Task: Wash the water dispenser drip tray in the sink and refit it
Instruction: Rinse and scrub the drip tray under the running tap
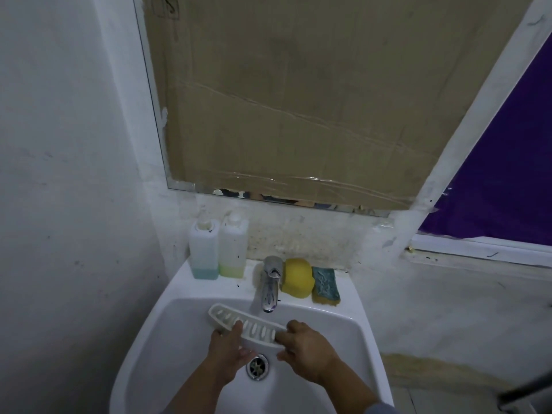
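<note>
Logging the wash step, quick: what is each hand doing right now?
Left hand: holding the drip tray, fingers around its near edge.
Right hand: holding the tray's right end.

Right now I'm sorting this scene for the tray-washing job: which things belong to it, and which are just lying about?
In the job:
drip tray, held over the sink
left hand
right hand
faucet

Lying about, untouched:
yellow sponge
green scrub sponge
bottle with blue liquid
bottle with yellow liquid
cardboard covering the mirror

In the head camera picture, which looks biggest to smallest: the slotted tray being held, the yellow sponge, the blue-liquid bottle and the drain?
1. Slotted tray
2. Blue-liquid bottle
3. Yellow sponge
4. Drain
The tray is nearer the camera than the bottle, so their order is unsure.
</note>
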